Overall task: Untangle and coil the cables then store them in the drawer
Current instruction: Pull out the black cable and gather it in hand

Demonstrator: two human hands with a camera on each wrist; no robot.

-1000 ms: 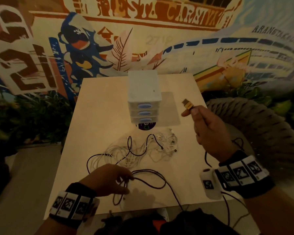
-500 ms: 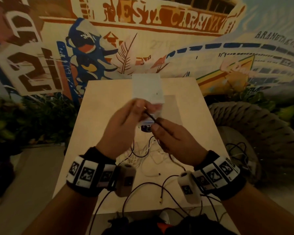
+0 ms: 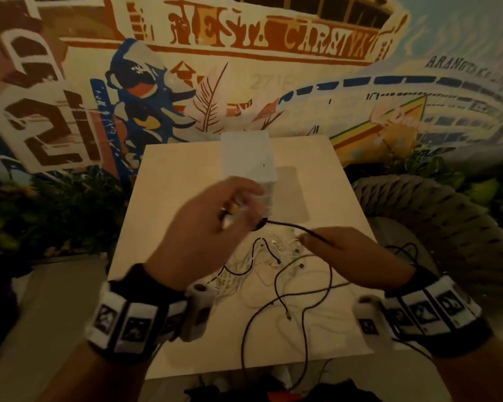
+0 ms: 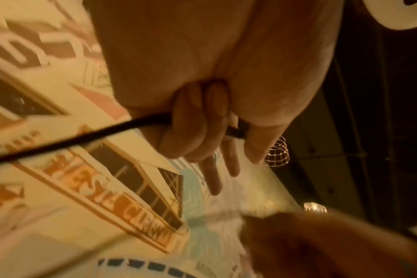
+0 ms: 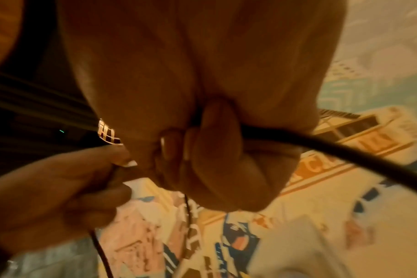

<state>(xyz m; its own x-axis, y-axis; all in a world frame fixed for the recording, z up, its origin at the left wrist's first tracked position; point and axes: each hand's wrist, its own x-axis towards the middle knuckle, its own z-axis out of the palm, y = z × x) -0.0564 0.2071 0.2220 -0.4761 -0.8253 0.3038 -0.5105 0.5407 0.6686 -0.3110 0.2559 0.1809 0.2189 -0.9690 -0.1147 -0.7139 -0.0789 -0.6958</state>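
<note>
A black cable (image 3: 291,226) runs taut between my two hands above the table. My left hand (image 3: 212,224) grips its plug end, fingers curled round the black cable (image 4: 83,138). My right hand (image 3: 343,256) pinches the black cable (image 5: 321,144) a short way along. The rest of the cable hangs down and loops over the table to its front edge. A tangle of white cables (image 3: 273,256) lies under my hands. The white drawer unit (image 3: 247,161) stands behind them, its fronts hidden by my left hand.
The pale wooden table (image 3: 317,338) stands against a painted mural wall. A dark woven chair (image 3: 436,216) is at the right, with thin black leads draped on it. Plants (image 3: 55,210) line the left side. Dark items lie below the table's front edge.
A second ago only my right hand held the plug up while the left picked at cable on the table. Both hands met, and now they have drawn apart, stretching the black cable between them.
</note>
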